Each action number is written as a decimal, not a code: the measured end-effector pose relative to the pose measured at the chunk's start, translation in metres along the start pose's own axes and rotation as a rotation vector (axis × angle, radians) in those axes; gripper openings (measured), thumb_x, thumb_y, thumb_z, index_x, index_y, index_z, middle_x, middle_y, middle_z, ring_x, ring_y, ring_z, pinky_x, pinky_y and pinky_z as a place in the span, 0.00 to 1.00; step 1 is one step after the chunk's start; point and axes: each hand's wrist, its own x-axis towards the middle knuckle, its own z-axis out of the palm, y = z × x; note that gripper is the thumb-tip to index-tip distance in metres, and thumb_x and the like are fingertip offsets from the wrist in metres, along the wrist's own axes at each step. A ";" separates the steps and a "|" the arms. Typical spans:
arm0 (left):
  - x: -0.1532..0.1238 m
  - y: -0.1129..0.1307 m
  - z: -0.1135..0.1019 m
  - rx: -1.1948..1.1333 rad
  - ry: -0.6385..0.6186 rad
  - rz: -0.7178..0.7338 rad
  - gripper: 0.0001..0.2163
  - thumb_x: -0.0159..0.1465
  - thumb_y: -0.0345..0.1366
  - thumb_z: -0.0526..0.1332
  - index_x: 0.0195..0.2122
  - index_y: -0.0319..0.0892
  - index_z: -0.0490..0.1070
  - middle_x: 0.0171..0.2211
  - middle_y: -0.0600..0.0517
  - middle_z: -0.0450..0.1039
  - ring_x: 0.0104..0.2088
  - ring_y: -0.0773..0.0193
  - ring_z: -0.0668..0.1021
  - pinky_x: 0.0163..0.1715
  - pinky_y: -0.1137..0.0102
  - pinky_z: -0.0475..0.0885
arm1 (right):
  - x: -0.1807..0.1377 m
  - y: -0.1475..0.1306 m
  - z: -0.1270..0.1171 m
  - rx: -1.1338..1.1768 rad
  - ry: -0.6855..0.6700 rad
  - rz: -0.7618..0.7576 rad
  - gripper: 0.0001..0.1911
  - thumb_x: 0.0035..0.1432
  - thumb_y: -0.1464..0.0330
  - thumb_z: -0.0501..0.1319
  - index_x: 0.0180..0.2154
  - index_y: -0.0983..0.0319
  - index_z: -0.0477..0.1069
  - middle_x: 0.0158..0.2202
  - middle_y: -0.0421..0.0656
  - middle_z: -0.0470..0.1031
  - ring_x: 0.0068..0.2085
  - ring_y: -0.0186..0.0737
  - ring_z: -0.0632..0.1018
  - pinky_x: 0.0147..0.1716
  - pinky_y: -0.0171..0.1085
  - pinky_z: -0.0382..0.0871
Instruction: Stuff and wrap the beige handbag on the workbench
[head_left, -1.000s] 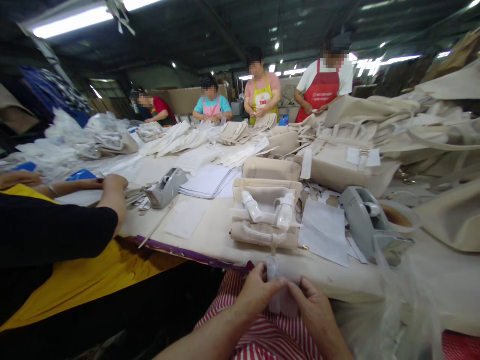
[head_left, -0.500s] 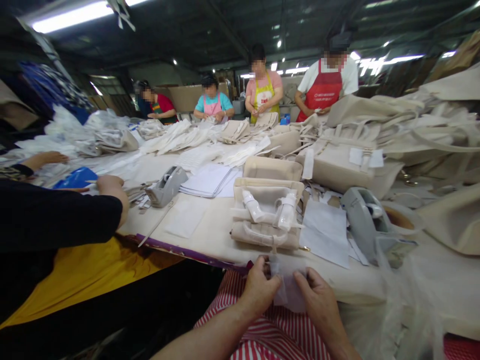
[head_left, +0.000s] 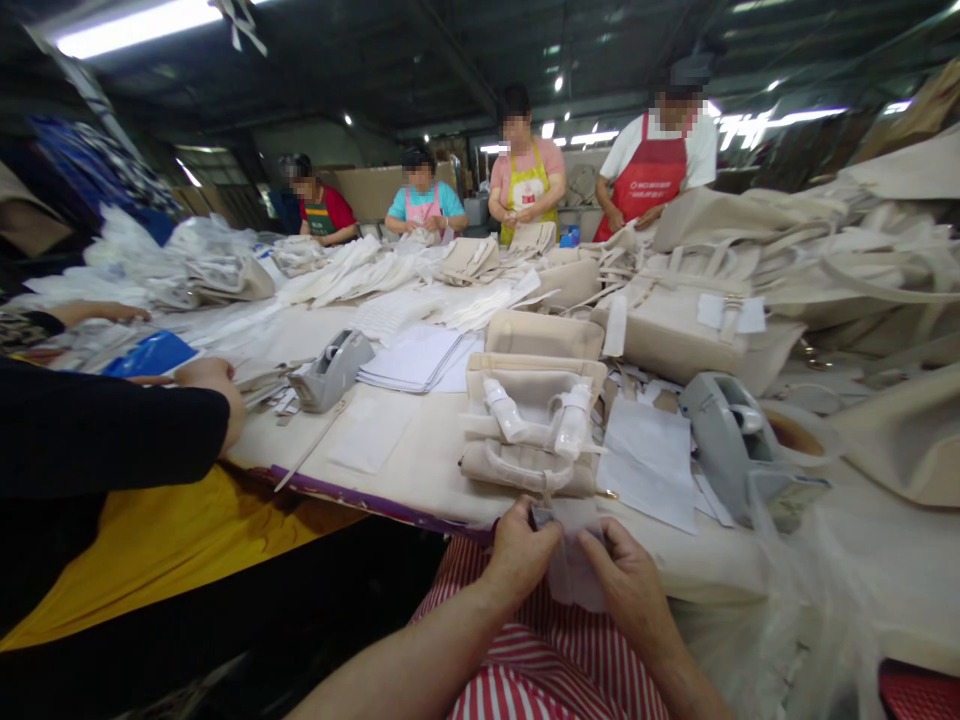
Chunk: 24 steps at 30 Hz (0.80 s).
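Observation:
At the table's front edge, my left hand (head_left: 523, 548) pinches the left side of a thin white paper sheet (head_left: 576, 572). My right hand (head_left: 624, 568) grips the sheet's right side, fingers closed on it. A narrow strap hangs down to the paper from a beige handbag (head_left: 536, 400), and the sheet lies around or behind its lower end; which one I cannot tell. The bag rests on the table just beyond my hands, with white wrapping on its handle ends (head_left: 574, 415). My fingertips are partly hidden by the paper.
Grey tape dispensers stand right (head_left: 727, 440) and left (head_left: 330, 370) of the bag. White paper sheets (head_left: 649, 465) lie beside it. Beige bags (head_left: 682, 320) pile up at right. A co-worker's arm (head_left: 112, 425) reaches in from the left; several people stand across the table.
My right hand has moved slightly left, bringing the paper's right side closer to my left hand. The sheet looks narrower. At left, the co-worker's arm has drawn a little further left.

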 end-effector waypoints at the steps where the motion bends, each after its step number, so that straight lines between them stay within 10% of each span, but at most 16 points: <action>1: 0.000 0.002 0.000 0.015 -0.002 0.003 0.08 0.49 0.29 0.59 0.32 0.40 0.67 0.25 0.54 0.68 0.28 0.66 0.70 0.29 0.74 0.65 | 0.000 0.000 0.000 0.015 -0.010 -0.001 0.17 0.54 0.53 0.55 0.31 0.60 0.67 0.26 0.38 0.70 0.30 0.38 0.70 0.29 0.34 0.63; 24: -0.007 0.013 -0.012 -0.295 -0.340 -0.180 0.15 0.53 0.42 0.60 0.37 0.35 0.71 0.32 0.48 0.75 0.31 0.61 0.76 0.33 0.69 0.71 | 0.003 -0.012 -0.008 0.222 0.011 0.142 0.18 0.46 0.52 0.61 0.30 0.60 0.67 0.23 0.37 0.71 0.25 0.37 0.70 0.24 0.33 0.65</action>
